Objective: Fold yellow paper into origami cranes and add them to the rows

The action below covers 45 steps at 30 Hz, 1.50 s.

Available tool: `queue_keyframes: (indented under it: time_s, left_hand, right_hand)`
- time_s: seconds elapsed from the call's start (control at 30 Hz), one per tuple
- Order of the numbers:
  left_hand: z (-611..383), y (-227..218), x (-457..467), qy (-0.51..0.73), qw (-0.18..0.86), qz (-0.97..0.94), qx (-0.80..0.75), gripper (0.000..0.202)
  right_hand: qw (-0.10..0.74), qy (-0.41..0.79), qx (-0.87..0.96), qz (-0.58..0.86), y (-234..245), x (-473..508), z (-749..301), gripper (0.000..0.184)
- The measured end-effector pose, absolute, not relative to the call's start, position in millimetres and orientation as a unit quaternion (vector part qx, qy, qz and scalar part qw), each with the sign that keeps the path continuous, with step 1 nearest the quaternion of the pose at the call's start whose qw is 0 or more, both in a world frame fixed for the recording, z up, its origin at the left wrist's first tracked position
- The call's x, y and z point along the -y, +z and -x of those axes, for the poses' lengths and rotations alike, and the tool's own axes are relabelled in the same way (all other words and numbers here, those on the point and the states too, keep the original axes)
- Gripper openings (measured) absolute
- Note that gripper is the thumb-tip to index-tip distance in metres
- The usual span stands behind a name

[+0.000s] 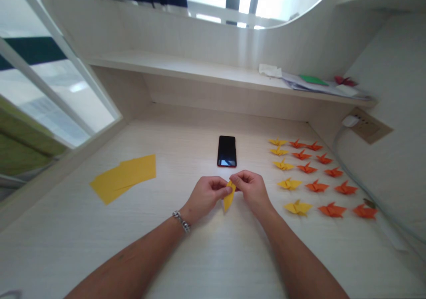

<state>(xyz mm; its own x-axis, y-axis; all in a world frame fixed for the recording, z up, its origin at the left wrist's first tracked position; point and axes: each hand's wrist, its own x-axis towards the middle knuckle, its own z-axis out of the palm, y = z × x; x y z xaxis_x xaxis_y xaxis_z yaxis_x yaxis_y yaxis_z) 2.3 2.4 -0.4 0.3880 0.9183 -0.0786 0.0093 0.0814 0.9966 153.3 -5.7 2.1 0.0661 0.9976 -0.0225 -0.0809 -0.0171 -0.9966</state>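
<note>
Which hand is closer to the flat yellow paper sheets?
Left. The left hand is on the same side as the yellow sheets, but apart from them. The right hand is farther off, past the folded yellow paper both hands pinch.

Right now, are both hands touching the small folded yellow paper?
Touching. The head view shows the left hand and right hand pinching the folded yellow paper at its top.

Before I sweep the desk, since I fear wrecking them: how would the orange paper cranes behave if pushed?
Probably very light: the orange paper cranes are thin folded paper, so they would likely skid or tip. Raised wings look easily crushed.
</note>
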Motion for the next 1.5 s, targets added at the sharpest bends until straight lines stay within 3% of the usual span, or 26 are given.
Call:
queue_keyframes:
  time_s: [0.17,0.47,0.63,0.9,1.07,1.23,1.33,1.5]
  left_hand:
    - [-2,2,-5,0.436,0.596,-0.515,-0.434,0.023]
    - [-1,0,-9,0.446,0.587,-0.519,-0.433,0.025]
    - [1,0,-12,0.454,0.576,-0.498,-0.463,0.025]
    - [-2,4,-6,0.407,0.634,-0.501,-0.426,0.029]
    - [-2,4,-6,0.429,0.626,-0.506,-0.410,0.027]
    - [-2,1,-8,0.455,0.586,-0.532,-0.408,0.023]
    - [-2,0,-8,0.458,0.584,-0.537,-0.400,0.019]
    - [-3,0,-7,0.462,0.608,-0.519,-0.384,0.021]
  right_hand:
    - [0.489,0.562,0.457,0.485,-5,6,-149,0.033]
    - [0.428,0.508,0.552,0.505,-9,8,-153,0.021]
    - [0.482,0.526,0.491,0.500,-8,5,-153,0.021]
    - [0.604,0.465,0.416,0.496,-2,0,-158,0.040]
    - [0.568,0.544,0.413,0.459,-2,2,-153,0.035]
    - [0.535,0.535,0.435,0.488,-4,1,-157,0.040]
    - [0.553,0.516,0.428,0.495,-4,1,-157,0.040]
    - [0.583,0.476,0.435,0.495,0,4,-152,0.025]
